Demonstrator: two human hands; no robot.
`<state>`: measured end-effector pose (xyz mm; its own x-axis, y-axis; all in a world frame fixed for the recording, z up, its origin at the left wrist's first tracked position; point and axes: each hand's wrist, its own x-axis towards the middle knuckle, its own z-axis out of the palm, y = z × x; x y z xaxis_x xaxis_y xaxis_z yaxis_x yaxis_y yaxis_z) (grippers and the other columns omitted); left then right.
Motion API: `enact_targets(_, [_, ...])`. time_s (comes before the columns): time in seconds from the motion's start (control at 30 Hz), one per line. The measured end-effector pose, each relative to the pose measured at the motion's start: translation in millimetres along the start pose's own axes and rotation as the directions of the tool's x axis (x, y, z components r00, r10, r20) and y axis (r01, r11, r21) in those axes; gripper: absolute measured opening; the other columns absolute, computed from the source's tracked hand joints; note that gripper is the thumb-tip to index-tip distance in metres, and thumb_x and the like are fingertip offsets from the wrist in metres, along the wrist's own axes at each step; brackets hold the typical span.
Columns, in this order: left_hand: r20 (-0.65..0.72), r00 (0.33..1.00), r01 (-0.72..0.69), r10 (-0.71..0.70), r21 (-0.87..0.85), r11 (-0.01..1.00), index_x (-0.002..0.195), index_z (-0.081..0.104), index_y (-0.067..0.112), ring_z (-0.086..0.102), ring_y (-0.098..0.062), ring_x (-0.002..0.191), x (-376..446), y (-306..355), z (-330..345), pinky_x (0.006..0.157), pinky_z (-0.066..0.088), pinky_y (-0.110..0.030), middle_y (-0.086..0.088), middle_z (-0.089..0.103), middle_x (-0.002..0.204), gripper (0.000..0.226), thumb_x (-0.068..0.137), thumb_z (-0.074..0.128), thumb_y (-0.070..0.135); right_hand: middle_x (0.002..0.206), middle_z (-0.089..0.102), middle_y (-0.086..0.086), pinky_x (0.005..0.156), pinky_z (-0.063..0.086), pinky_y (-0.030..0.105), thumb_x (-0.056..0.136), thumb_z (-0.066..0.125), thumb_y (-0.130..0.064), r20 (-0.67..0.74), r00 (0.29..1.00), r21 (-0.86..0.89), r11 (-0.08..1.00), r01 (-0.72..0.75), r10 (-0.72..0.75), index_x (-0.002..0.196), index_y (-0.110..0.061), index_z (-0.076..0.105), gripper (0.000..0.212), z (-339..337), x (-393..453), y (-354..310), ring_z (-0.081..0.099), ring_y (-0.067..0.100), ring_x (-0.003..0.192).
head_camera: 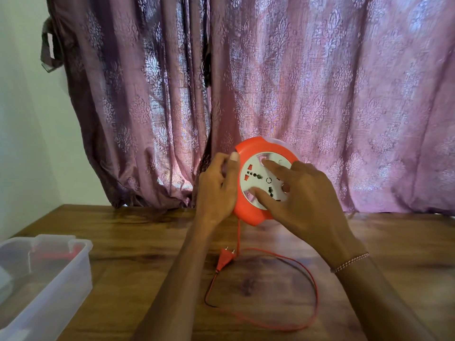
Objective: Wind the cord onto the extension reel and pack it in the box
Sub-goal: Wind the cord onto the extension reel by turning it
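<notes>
An orange extension reel [248, 210] with a white socket face is held up above the wooden table [152, 247], tilted toward me. My left hand [216, 185] grips its left rim, thumb on the edge. My right hand [298, 193] lies on the white face, with a fingertip and the thumb pressed into recesses in it. A thin red cord [312, 281] drops from the reel's underside and loops loosely across the table. Its orange two-pin plug [225, 258] lies on the wood below the reel. A clear plastic box [44, 279] stands open at the left.
A mauve patterned curtain [295, 94] hangs right behind the table's far edge. A pale wall [22, 119] is at the left. The plastic box holds something red, seen dimly through its wall. A beaded bracelet [352, 262] is on my right wrist.
</notes>
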<state>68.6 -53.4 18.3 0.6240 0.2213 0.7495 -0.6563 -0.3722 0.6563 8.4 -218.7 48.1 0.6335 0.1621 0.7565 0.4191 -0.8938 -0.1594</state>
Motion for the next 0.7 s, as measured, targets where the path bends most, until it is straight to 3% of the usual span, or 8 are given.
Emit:
enact_targets(0.13, [-0.003, 1.0, 0.007, -0.007, -0.013, 1.0, 0.078, 0.049, 0.031, 0.051, -0.014, 0.057, 0.3, -0.3, 0.3, 0.061, 0.047, -0.053, -0.01, 0.058, 0.066, 0.038, 0.101, 0.041, 0.061, 0.104, 0.065, 0.008, 0.076, 0.051, 0.043, 0.082, 0.073, -0.01, -0.08, 0.97, 0.088, 0.967, 0.238, -0.232, 0.104, -0.019, 0.077, 0.024, -3.2, 3.4, 12.4, 0.054, 0.031, 0.095])
enact_targets(0.23, [0.011, 1.0, 0.015, -0.015, -0.03, 0.999, 0.078, 0.049, 0.032, 0.049, -0.006, 0.056, 1.0, -1.6, -0.9, 0.06, 0.047, -0.05, 0.008, 0.058, 0.063, 0.036, 0.103, 0.042, 0.058, 0.133, 0.058, 0.004, 0.081, 0.051, 0.044, 0.065, 0.064, 0.01, 0.068, 0.94, 0.056, 0.942, 0.332, -0.335, 0.097, -0.036, 0.077, 0.057, -4.7, 4.4, 16.6, 0.047, 0.031, 0.104])
enact_targets(0.37, [0.016, 1.0, 0.013, -0.013, -0.024, 1.0, 0.08, 0.051, 0.032, 0.05, -0.007, 0.057, 1.2, -2.8, -0.2, 0.061, 0.048, -0.052, 0.001, 0.057, 0.064, 0.036, 0.102, 0.043, 0.06, 0.135, 0.057, 0.0, 0.076, 0.051, 0.044, 0.064, 0.073, 0.002, 0.112, 0.951, -0.089, 0.95, 0.299, -0.289, 0.103, -0.048, 0.073, 0.064, -5.4, 2.8, 11.6, 0.046, 0.03, 0.101])
enact_targets(0.57, [0.019, 1.0, -0.004, 0.003, 0.012, 1.0, 0.088, 0.055, 0.021, 0.057, -0.024, 0.063, -1.8, -0.3, 0.6, 0.064, 0.05, -0.053, -0.014, 0.059, 0.07, 0.047, 0.101, 0.041, 0.063, 0.124, 0.057, 0.007, 0.076, 0.049, 0.042, 0.073, 0.063, -0.012, 0.049, 0.975, -0.149, 0.964, 0.22, -0.216, 0.115, -0.055, 0.065, 0.061, -1.7, -1.6, 7.7, 0.05, 0.034, 0.093])
enact_targets(0.7, [0.008, 1.0, -0.002, 0.002, 0.017, 1.0, 0.082, 0.052, 0.03, 0.049, -0.01, 0.057, -1.9, 2.6, 0.8, 0.062, 0.048, -0.05, -0.013, 0.056, 0.069, 0.041, 0.1, 0.04, 0.065, 0.102, 0.054, 0.007, 0.076, 0.052, 0.043, 0.069, 0.065, -0.035, -0.004, 0.995, -0.086, 0.992, 0.096, -0.097, 0.128, -0.055, 0.055, 0.063, -0.9, -4.0, 4.4, 0.054, 0.032, 0.087])
